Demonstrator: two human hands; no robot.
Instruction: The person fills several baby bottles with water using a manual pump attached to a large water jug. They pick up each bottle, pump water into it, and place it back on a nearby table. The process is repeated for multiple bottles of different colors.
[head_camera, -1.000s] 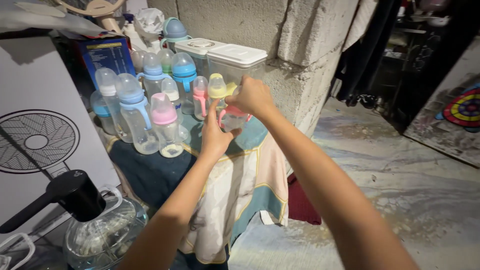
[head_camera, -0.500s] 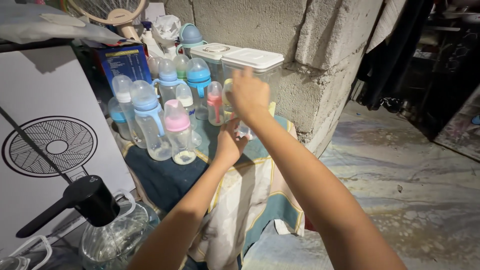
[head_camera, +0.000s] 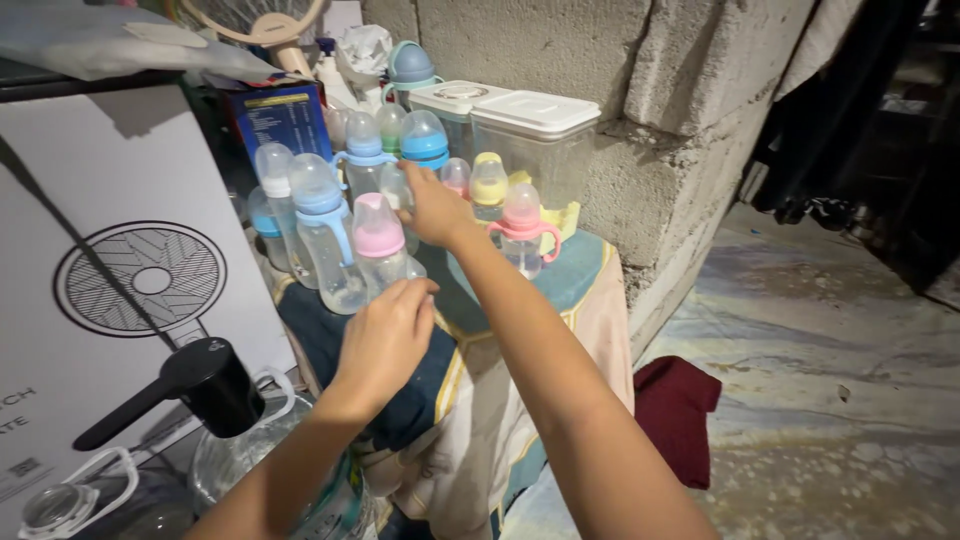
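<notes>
Where a striped cloth drapes a small stand against a rough block wall, we see our right hand reaching far among clear plastic baby bottles, fingers curled at a bottle in the cluster; we cannot tell whether it is gripped. Our left hand hovers nearer, loosely cupped just below the pink-capped bottle. A pink-handled bottle stands to the right, apparently empty. Behind it sit two clear lidded tubs. Near left, a water jug carries a black pump.
</notes>
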